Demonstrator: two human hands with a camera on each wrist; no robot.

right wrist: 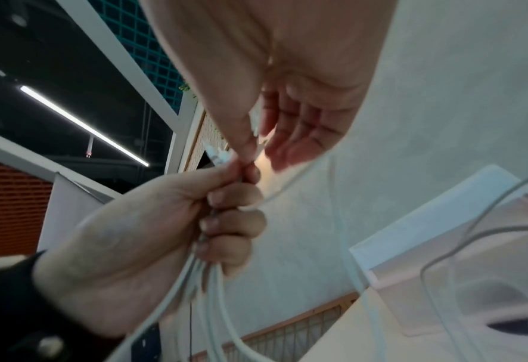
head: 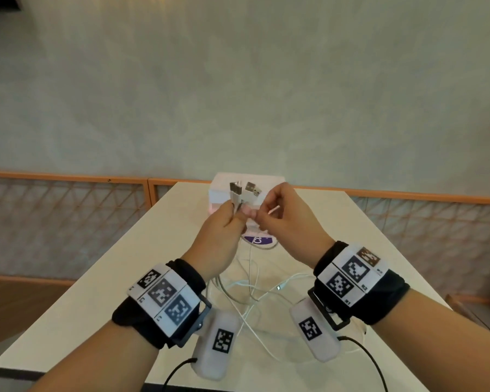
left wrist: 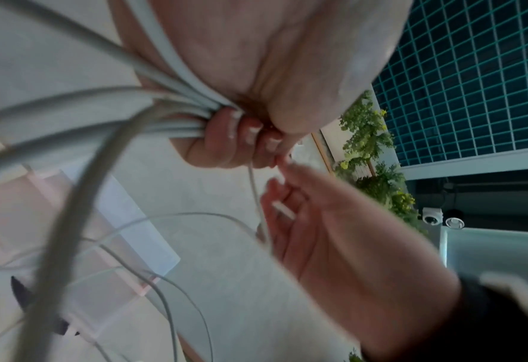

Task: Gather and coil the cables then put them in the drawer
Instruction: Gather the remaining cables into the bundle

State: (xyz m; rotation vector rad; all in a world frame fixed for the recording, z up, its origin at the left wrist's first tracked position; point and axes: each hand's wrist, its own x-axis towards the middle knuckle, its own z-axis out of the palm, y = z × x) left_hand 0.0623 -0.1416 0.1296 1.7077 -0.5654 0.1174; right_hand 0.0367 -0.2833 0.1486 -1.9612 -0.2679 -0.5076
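Thin white cables (head: 249, 281) with silver USB plugs, bunched in the left hand (head: 219, 236); right hand (head: 285, 222) pinches one.

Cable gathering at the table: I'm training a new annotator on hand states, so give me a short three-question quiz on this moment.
1. True or false: the left hand grips a bundle of white cables with the USB plugs sticking up above the fist.
2. What is the right hand doing? A) resting flat on the table B) pinching one thin cable end beside the left fist C) pulling the drawer unit open
3. Fill in: the slack cable lengths lie loose on the ____.

Key: 1 true; 2 B; 3 table.
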